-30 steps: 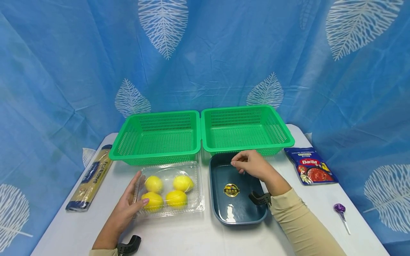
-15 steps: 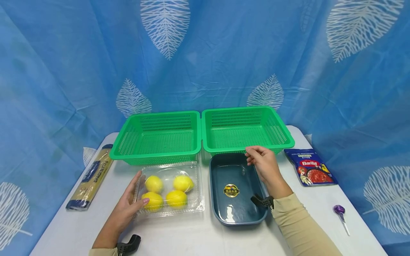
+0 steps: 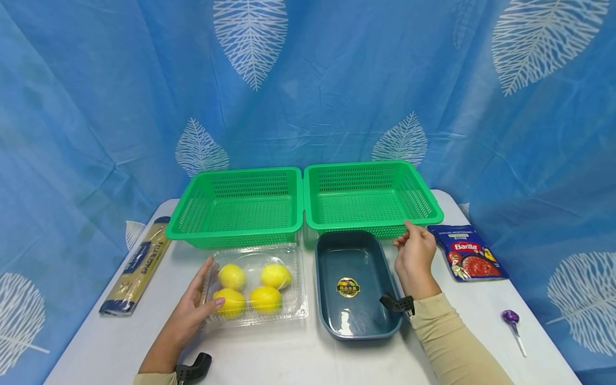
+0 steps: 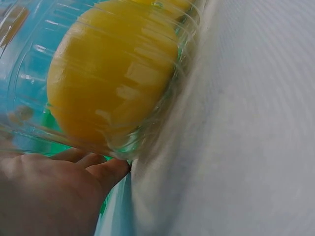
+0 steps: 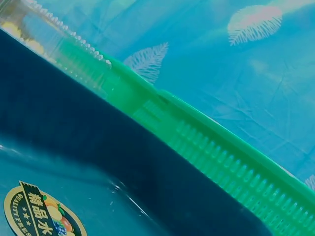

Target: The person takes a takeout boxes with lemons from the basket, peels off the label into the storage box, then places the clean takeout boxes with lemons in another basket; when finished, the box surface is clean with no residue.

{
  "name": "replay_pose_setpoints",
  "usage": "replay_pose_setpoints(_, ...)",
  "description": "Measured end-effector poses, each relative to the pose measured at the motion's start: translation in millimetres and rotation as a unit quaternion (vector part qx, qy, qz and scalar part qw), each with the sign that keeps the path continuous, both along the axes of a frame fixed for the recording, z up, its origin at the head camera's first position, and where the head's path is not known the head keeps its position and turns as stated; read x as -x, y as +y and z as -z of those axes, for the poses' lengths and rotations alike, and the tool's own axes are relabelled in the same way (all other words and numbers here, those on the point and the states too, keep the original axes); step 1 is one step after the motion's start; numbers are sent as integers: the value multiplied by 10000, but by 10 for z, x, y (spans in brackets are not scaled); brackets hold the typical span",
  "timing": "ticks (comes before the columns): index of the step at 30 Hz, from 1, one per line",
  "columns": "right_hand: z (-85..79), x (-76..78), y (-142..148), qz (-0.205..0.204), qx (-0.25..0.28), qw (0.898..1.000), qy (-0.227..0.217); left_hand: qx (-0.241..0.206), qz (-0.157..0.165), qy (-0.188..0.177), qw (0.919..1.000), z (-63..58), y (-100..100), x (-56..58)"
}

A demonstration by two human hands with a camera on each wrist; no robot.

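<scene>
My left hand (image 3: 194, 307) holds the left end of a clear plastic clamshell box (image 3: 294, 307), thumb over its front part and fingers along its side. Several yellow lemons (image 3: 265, 299) lie inside. In the left wrist view the fingers (image 4: 109, 173) are right at the box's lower edge, beside one large lemon (image 4: 113, 73). My right hand (image 3: 416, 260), fingers loosely curled with nothing in them, hovers just right of a dark blue tray (image 3: 353, 315). A round gold and black fruit sticker (image 3: 347, 287) is on the tray's floor.
Two green baskets, a left one (image 3: 231, 237) and a right one (image 3: 370, 220), stand side by side behind the box and tray. A spaghetti pack (image 3: 139, 267) lies far left. On the right are a blue Barilla pouch (image 3: 467, 253) and a purple lollipop (image 3: 511, 318).
My right hand has moved right, from above the back of the dark blue tray to beyond its right side. The left hand and the box have stayed still.
</scene>
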State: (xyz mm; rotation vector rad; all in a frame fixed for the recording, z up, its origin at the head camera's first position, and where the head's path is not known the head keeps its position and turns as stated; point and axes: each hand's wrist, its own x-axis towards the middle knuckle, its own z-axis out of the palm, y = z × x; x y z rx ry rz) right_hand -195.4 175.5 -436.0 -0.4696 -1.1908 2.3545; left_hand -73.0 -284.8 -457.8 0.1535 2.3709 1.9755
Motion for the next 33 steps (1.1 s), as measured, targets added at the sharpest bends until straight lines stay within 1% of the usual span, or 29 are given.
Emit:
replay_pose_setpoints(2, 17, 7, 20, -65, 265, 9996, -82, 6, 7, 10, 10000, 0, 1, 2)
replay_pose_setpoints(4, 33, 14, 36, -214, 596, 9979, -121, 4, 11, 15, 10000, 2, 0, 4)
replay_pose_setpoints(7, 58, 31, 59, -466, 1183, 9919, -82, 8, 16, 27, 10000, 5, -3, 3)
replay_pose_setpoints(8, 64, 36, 65, -567, 1408, 9884, -22, 2, 18, 34, 10000, 6, -4, 2)
replay_pose_setpoints(10, 83, 55, 84, -722, 1845, 9801, 116, 10, 24, 60, 10000, 8, -3, 0)
replay_pose_setpoints(14, 124, 108, 117, -936, 2505, 9627, 418, 10, 15, 86, 10000, 8, -1, -4)
replay_pose_setpoints(16, 146, 136, 134, -1025, 2869, 9510, 528, 5, 9, 79, 10000, 6, -1, -6)
replay_pose_setpoints(19, 172, 161, 156, -1172, 3483, 9279, 623, 4, 4, 60, 10000, 3, 1, -9)
replay_pose_setpoints(21, 187, 168, 167, -1225, 3765, 9162, 614, 25, -2, 49, 10000, 2, 1, -8)
replay_pose_setpoints(23, 197, 168, 176, -1264, 3946, 9080, 620, 34, -5, 47, 10000, 2, 1, -5)
replay_pose_setpoints(28, 210, 161, 186, -1282, 4042, 9034, 641, 23, -23, 17, 10000, -3, 3, 0)
replay_pose_setpoints(31, 217, 166, 191, -1301, 4011, 9044, 658, 19, -53, -13, 10000, -8, 9, -2)
replay_pose_setpoints(33, 222, 169, 195, -1308, 4037, 9031, 653, 28, -67, -22, 10000, -12, 13, -7)
